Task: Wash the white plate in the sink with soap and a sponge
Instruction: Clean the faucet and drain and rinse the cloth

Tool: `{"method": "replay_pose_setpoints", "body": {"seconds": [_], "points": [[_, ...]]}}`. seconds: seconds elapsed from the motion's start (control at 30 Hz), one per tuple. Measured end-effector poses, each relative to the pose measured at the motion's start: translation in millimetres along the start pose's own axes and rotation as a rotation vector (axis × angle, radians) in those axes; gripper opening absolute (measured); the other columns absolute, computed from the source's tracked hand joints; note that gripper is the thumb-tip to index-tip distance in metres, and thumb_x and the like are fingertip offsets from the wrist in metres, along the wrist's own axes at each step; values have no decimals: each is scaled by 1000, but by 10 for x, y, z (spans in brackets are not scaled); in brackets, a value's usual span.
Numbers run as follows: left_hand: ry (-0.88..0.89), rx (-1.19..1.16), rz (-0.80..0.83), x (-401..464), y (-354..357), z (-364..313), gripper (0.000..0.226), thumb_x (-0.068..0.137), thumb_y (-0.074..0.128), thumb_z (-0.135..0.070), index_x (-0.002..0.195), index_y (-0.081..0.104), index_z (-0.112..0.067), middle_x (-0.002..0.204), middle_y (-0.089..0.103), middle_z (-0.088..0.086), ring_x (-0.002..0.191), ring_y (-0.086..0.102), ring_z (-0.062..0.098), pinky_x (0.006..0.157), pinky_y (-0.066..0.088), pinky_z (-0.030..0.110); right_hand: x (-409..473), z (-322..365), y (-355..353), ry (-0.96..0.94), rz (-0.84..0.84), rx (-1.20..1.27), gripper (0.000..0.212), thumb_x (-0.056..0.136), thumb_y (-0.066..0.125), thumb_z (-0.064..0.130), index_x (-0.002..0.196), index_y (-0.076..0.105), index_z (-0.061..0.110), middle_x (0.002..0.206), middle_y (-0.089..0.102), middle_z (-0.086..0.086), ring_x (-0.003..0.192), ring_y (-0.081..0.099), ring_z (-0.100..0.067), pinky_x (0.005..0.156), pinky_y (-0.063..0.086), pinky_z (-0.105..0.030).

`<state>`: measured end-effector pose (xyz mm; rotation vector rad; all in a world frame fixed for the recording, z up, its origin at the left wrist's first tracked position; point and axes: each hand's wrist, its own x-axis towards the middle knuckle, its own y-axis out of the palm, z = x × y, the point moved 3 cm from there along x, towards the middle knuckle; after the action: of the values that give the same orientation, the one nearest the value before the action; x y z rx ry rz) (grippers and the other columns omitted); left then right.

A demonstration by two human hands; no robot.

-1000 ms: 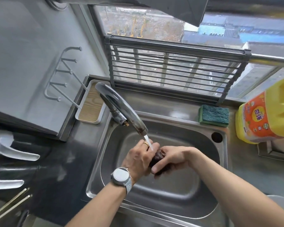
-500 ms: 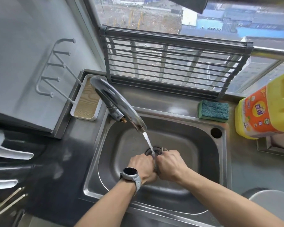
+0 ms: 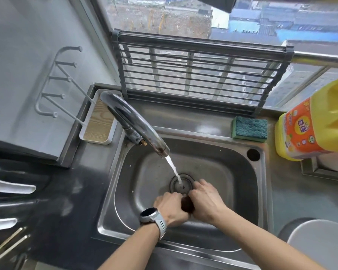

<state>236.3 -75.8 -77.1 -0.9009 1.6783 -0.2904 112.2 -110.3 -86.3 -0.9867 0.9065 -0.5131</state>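
Low in the steel sink (image 3: 240, 164), my left hand (image 3: 169, 208) and my right hand (image 3: 205, 199) press together around a small dark brown object (image 3: 186, 204); most of it is hidden by my fingers. Water runs from the faucet (image 3: 137, 127) onto the drain (image 3: 185, 185), just beyond my hands and not touching them. A green sponge (image 3: 250, 128) lies on the sink's back ledge. The yellow soap jug (image 3: 312, 125) with an orange label stands at the right. A white plate (image 3: 320, 244) rests on the counter at the lower right, partly cut off by the frame.
A grey roll-up rack (image 3: 193, 71) leans against the window behind the sink. A white tray with a wooden base (image 3: 100, 123) and a white peg rack (image 3: 62, 82) sit at the back left. White utensils (image 3: 10, 189) lie on the dark counter at the left.
My hands have dropped from under the water stream toward the near side of the sink, still clasped on the dark object. The water now falls straight onto the drain.
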Motion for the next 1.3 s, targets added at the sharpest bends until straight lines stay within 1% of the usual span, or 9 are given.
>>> {"method": "replay_pose_setpoints", "body": {"seconds": [0.13, 0.27, 0.5, 0.7, 0.83, 0.97, 1.07, 1.17, 1.3], "points": [[99, -387, -64, -73, 40, 136, 40, 71, 74, -35, 110, 67, -28, 107, 72, -5, 101, 67, 12, 91, 52, 25, -236, -261, -9, 171, 201, 396, 48, 66, 76, 45, 103, 53, 24, 108, 59, -1, 94, 63, -24, 77, 52, -34], [-4, -981, -133, -139, 56, 233, 24, 77, 83, -13, 100, 75, -12, 84, 78, 1, 77, 71, 10, 70, 54, 22, -448, -364, -30, 331, 218, 1176, 44, 70, 87, 26, 103, 58, 20, 76, 69, -1, 61, 62, -14, 55, 50, -29], [-230, -1484, -99, -230, 52, 288, 13, 95, 65, -7, 106, 72, -5, 94, 77, 9, 77, 69, 15, 68, 56, 27, -287, -288, -34, 573, 211, 1473, 19, 86, 73, 20, 98, 79, 6, 87, 76, -16, 73, 67, -21, 61, 50, -30], [-116, -1675, -43, -352, -207, 247, 47, 88, 62, 14, 128, 63, -11, 115, 75, 18, 99, 73, 26, 74, 60, 28, -390, -303, -283, 638, -9, 1718, 23, 87, 74, 15, 108, 71, 5, 99, 77, -17, 83, 72, -26, 74, 61, -44], [-68, -1647, -158, -428, -688, 364, 40, 91, 67, 0, 128, 61, -12, 118, 74, 16, 110, 71, 29, 93, 54, 37, -125, -394, -909, 436, -222, 1522, 15, 89, 73, 15, 103, 72, 11, 99, 76, -15, 91, 70, -23, 96, 53, -55], [-35, -1316, -368, -404, -1180, 516, 22, 95, 65, -8, 114, 69, -21, 116, 75, 6, 105, 73, 22, 88, 58, 33, 417, -224, -1663, 228, -275, 1258, 14, 92, 69, 20, 103, 72, 12, 94, 79, -4, 84, 71, -7, 77, 53, -16], [28, -1163, -489, -371, -1517, 571, 26, 95, 65, -6, 111, 69, -26, 111, 76, -3, 107, 71, 12, 91, 56, 30, 879, 12, -2060, 109, -366, 1113, 28, 84, 68, 42, 97, 70, 17, 88, 78, 1, 87, 73, -15, 87, 58, -36], [40, -980, -539, -341, -1665, 640, 26, 95, 66, -10, 111, 69, -30, 105, 77, -19, 103, 69, -4, 97, 52, 27, 1282, 295, -2139, 19, -368, 957, 27, 90, 63, 49, 96, 65, 23, 86, 72, 10, 80, 68, -5, 79, 55, -28], [21, -832, -518, -269, -1617, 674, 31, 94, 65, -11, 98, 66, -42, 85, 74, -30, 87, 65, -20, 89, 50, 11, 1713, 590, -1850, -72, -375, 388, 41, 98, 40, 53, 118, 52, 19, 115, 59, -5, 100, 58, -29, 87, 51, -44]]}}
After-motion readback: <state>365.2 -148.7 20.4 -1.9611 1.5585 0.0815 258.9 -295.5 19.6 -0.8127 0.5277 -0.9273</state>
